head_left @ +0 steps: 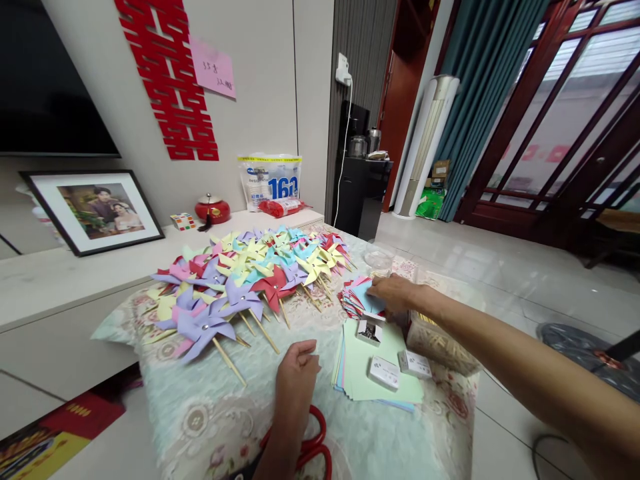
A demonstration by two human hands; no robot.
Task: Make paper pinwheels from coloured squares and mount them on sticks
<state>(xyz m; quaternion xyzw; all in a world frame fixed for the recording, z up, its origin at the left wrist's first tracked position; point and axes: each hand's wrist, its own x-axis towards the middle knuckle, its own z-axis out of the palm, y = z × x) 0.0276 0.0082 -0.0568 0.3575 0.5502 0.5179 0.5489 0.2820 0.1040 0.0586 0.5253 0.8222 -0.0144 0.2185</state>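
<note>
My right hand reaches across to a stack of cut coloured papers, its fingertips pinching the edge of the light-blue paper on top. Palm side partly hidden, my left hand rests on the tablecloth with loosely bent fingers and nothing in it. Under its wrist lie red-handled scissors. Finished paper pinwheels on wooden sticks cover the far left of the table. Near my right hand, an opened small box with dark metal pieces sits on larger coloured sheets.
Two closed white boxes lie on the sheets. A clear plastic container of wooden sticks stands under my right forearm. Behind is a round clear tub. The white cabinet holds a framed photo and a red pot.
</note>
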